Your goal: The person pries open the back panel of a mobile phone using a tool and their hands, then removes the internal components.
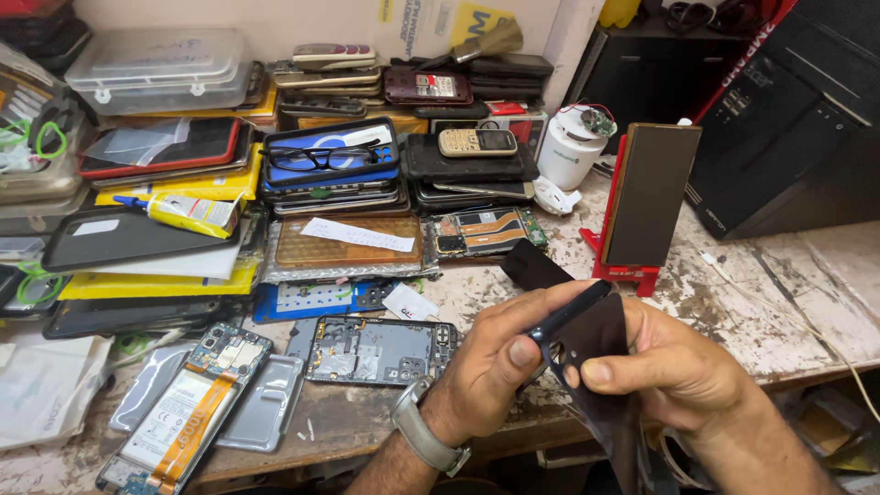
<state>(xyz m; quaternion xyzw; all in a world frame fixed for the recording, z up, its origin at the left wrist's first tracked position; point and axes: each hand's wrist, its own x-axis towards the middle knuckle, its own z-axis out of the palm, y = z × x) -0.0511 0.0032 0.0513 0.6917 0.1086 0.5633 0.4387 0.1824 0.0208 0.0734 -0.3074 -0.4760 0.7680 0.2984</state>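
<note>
The worn wooden workbench [733, 302] carries everything noted here, and I place each item against the opened phone chassis [376, 350] lying flat near its front edge. Behind that chassis stand stacks of old handsets and screens [330, 174], one stack topped by a pair of black spectacles [321, 156]. To its right a phone stands upright in a red holder [642, 197]. To its left lies a second opened phone with its battery exposed [188, 408], and further back on that side a yellow glue tube [183, 213]. Just right of the chassis, above the bench edge, my left hand [500, 357], watch on the wrist, pinches a dark phone back cover [573, 316] between thumb and curled fingers. My right hand [678, 367] grips the same cover, thumb pressed on its face.
</note>
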